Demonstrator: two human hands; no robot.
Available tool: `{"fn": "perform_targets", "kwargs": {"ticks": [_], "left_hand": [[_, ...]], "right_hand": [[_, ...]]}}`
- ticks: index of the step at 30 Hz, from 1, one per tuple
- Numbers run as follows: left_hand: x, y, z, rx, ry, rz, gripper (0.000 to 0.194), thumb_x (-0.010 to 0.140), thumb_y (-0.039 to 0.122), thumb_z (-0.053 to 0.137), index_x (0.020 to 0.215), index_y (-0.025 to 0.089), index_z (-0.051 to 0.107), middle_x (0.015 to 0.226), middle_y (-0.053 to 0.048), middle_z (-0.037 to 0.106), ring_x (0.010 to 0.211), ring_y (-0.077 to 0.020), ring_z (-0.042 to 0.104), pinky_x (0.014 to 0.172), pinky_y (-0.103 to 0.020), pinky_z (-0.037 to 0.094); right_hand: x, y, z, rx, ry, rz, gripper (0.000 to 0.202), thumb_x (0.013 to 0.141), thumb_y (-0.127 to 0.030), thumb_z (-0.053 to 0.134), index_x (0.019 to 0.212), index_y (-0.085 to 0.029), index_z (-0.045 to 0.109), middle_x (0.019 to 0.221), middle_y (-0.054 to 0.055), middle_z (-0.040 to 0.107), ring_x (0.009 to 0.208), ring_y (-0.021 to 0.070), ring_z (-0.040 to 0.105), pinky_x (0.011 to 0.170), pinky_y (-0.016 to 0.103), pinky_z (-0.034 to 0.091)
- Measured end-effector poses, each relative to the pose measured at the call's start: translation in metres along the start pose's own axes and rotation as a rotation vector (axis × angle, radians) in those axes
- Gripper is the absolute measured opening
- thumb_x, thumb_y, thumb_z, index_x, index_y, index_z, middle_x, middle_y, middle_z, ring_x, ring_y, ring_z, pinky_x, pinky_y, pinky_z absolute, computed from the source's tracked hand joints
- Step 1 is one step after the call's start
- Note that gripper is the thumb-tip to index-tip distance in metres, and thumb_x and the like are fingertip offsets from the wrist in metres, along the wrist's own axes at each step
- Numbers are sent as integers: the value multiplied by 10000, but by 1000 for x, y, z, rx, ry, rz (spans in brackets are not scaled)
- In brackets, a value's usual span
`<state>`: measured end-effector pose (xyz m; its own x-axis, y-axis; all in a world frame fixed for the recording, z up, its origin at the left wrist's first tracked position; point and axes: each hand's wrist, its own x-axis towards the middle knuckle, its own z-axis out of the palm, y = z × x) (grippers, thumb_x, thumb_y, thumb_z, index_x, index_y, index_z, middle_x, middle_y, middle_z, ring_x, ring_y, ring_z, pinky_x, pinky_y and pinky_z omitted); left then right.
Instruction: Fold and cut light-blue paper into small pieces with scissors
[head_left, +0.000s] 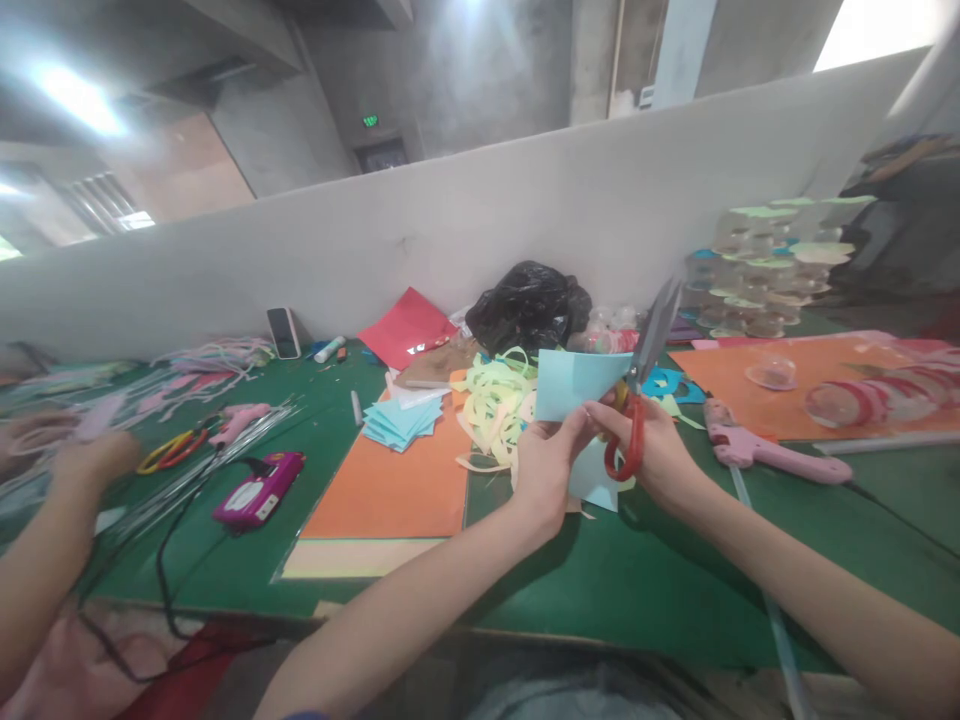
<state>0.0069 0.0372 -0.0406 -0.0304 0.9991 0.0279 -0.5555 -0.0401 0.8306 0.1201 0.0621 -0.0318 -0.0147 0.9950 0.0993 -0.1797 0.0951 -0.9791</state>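
My left hand (pixel 546 470) pinches the lower edge of a light blue paper sheet (pixel 577 380), held up above the table. Scissors (pixel 630 430) with red-orange handles are in my right hand (pixel 664 455), their blades pointing up beside the paper's right edge. My two hands almost meet at the paper's lower corner. Whether the right fingers also touch the paper, I cannot make out. Below my hands lies another light blue piece (pixel 596 490). Just left of the held sheet is a heap of pale yellow-green paper scraps (pixel 487 400).
Small blue squares (pixel 403 422) lie stacked on orange sheets (pixel 390 500). A pink glue gun (pixel 780 455) with a cord rests at right, near a striped plastic bottle (pixel 885 395). A black bag (pixel 529 305) sits behind. At left, a co-worker's hands (pixel 90 460) work near a purple device (pixel 259 490).
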Motion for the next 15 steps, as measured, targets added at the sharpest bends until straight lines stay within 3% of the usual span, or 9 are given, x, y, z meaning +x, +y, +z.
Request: {"fn": "perform_targets", "kwargs": {"ticks": [4, 10, 15], "left_hand": [[2, -4, -4, 33, 124, -35, 311, 683, 397, 845, 756, 119, 727, 732, -47, 727, 785, -161, 711, 995, -381, 529], [5, -8, -9, 53, 146, -56, 329, 668, 396, 851, 745, 114, 701, 743, -53, 715, 783, -155, 704, 978, -370, 536], [18, -3, -16, 52, 182, 4, 293, 700, 388, 820, 727, 136, 673, 742, -32, 703, 779, -133, 683, 973, -336, 521]], "right_hand": [[12, -6, -12, 80, 84, 13, 467, 583, -478, 872, 805, -252, 529, 613, -68, 483, 442, 98, 439, 362, 264, 342], [34, -17, -40, 120, 220, -107, 419, 609, -445, 855, 765, -256, 515, 637, -46, 464, 462, 97, 418, 340, 263, 357], [36, -19, -42, 154, 244, -128, 433, 580, -427, 879, 743, -251, 519, 659, -42, 473, 494, 93, 413, 345, 245, 361]]}}
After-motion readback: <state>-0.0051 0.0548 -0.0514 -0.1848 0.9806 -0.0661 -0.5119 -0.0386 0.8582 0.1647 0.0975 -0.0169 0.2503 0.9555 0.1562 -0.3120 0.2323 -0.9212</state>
